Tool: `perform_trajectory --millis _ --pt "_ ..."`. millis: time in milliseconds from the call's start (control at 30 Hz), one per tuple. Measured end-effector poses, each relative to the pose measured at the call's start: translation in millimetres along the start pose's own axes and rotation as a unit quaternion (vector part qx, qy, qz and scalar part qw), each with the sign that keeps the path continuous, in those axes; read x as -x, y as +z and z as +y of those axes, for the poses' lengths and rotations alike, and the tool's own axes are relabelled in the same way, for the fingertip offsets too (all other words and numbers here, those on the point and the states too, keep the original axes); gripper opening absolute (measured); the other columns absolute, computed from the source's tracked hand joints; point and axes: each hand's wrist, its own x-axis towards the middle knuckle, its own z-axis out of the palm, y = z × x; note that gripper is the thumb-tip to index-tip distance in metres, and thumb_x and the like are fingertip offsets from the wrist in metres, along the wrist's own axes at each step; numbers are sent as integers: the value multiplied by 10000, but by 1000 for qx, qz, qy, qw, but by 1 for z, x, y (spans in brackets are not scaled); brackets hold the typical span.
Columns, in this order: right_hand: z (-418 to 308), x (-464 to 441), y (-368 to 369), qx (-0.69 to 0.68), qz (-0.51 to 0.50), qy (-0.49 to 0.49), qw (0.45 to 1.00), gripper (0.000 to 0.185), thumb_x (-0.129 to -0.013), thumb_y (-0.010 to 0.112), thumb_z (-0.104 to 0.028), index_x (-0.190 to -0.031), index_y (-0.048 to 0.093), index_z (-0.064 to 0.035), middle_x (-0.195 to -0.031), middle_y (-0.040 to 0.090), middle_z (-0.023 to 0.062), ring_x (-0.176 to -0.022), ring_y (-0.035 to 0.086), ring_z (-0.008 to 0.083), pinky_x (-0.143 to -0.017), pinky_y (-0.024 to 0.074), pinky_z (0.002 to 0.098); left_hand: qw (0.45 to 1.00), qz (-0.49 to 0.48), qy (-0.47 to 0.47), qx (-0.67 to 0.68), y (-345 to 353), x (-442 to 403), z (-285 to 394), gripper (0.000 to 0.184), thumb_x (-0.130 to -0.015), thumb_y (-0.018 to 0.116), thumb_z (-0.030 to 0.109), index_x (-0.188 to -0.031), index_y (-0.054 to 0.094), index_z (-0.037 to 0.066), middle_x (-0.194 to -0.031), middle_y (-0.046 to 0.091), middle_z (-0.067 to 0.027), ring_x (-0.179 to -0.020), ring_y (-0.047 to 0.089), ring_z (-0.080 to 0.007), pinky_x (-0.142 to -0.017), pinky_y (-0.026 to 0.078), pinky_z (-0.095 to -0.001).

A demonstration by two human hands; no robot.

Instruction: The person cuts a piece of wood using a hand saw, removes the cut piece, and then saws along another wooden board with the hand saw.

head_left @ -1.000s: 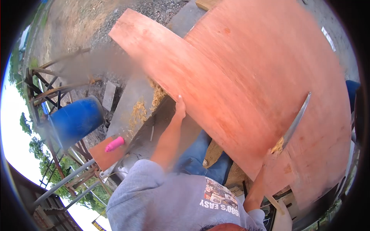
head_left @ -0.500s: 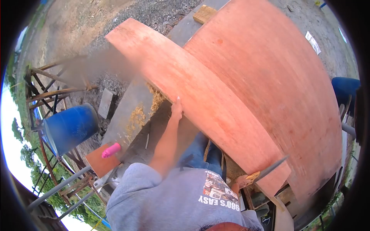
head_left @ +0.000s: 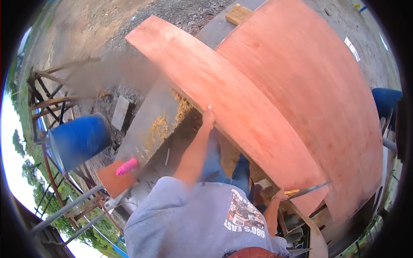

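A long reddish plywood strip (head_left: 232,94) lies slantwise, beside a larger sheet of the same plywood (head_left: 301,77). My left hand (head_left: 208,117) grips the strip's near edge at about its middle, thumb on top and the other fingers hidden beneath. At the strip's right end, my right hand (head_left: 280,195) is closed round the yellowish handle of a handsaw (head_left: 307,189). The saw lies low across the strip, its blade pointing right toward the larger sheet.
A blue barrel (head_left: 79,139) lies at the left near a wooden frame. A pink bottle (head_left: 127,166) rests on a small board (head_left: 112,178). Sawdust (head_left: 158,129) covers part of a grey surface. Another blue barrel (head_left: 386,102) stands at the right edge.
My right hand first drew the saw back toward me from far over the sheet, and the blade now lies flatter across the strip's end. My left hand still holds the edge.
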Motion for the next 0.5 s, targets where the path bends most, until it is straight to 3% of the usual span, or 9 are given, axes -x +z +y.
perform_trajectory --millis 33,133,167,233,267,367,467,500 --pt "14 -9 8 -18 7 -13 1000 675 -859 746 -128 -1372 418 163 -1327 563 309 -1172 615 369 -1036 489 440 1000 -10 -11 -11 -2 16 13 726 -1036 414 552 -1261 605 -111 -1202 654 -213 -1059 644 -302 -880 519 -426" --pt "-31 44 18 -163 -60 98 980 585 -881 718 -93 -1329 436 154 -1268 595 259 -1090 646 311 -968 532 412 999 -46 -17 16 -15 17 26 741 -1037 396 562 -1270 593 -113 -1206 659 -213 -1066 650 -303 -881 517 -430" --pt "-38 58 30 -158 -46 96 982 507 -911 678 -81 -1298 442 146 -1222 609 216 -1010 659 275 -872 558 383 998 -63 -9 15 -17 1 36 711 -1040 385 567 -1302 563 -70 -1205 653 -184 -1034 650 -288 -856 527 -429" --pt "-25 72 43 -191 -70 88 975 509 -901 659 -72 -1299 440 159 -1223 610 219 -1007 661 267 -854 554 381 996 -87 -13 4 -46 -15 33 659 -1047 363 578 -1364 504 18 -1203 642 -126 -968 651 -258 -806 546 -427" --pt "-30 81 60 -215 -85 80 970 511 -896 649 -68 -1299 439 165 -1224 611 220 -1006 662 263 -845 552 379 997 -83 0 -2 -53 -30 39 668 -1047 357 580 -1374 499 15 -1204 641 -133 -972 653 -262 -807 547 -428" --pt "-48 137 74 -118 -32 74 990 559 -882 620 -137 -1314 439 168 -1243 605 265 -1074 649 308 -912 522 425 997 -67 1 -25 -77 -56 25 694 -1048 345 586 -1395 488 2 -1217 634 -153 -998 656 -270 -819 547 -429" --pt "-62 178 80 81 12 38 996 626 -857 597 -207 -1334 443 168 -1264 587 312 -1148 612 371 -986 475 464 996 -64 -20 -61 -88 -69 17 719 -1046 346 592 -1395 488 -21 -1235 623 -163 -1035 650 -266 -830 539 -423" --pt "-45 172 87 84 13 9 996 672 -874 606 -300 -1373 451 123 -1289 579 314 -1188 574 431 -1008 450 483 996 -65 -16 -66 -88 -67 16 726 -1046 347 593 -1391 489 -30 -1234 621 -166 -1033 648 -263 -823 538 -418"
